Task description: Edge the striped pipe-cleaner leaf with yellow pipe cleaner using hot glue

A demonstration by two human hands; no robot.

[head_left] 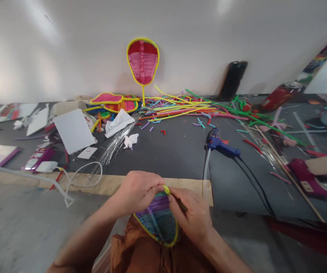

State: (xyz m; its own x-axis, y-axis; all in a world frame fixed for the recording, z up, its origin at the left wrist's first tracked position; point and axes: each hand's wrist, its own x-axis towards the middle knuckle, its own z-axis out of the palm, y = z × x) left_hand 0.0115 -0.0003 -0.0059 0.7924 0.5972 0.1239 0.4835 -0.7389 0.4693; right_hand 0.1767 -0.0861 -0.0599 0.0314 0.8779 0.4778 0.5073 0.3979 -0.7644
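Observation:
Over my lap lies a petal-shaped piece [154, 220] in purple and teal, edged with yellow pipe cleaner. At its upper end a bit of yellow pipe cleaner [166, 189] shows between my fingertips. My left hand [142, 191] pinches it from the left, thumb and fingers closed. From the right, my right hand [193, 212] is closed on it too. A thin dark length sticks out below the right fingers; I cannot tell what it is. The hands partly cover the upper part of the piece.
A blue glue gun [223, 146] with a black cord rests on the table. Behind are loose pipe cleaners [180, 108], a pink yellow-edged piece [143, 62] upright against the wall, a leaning phone [233, 80] and a can [281, 95]. White cable [86, 185] crosses the left edge.

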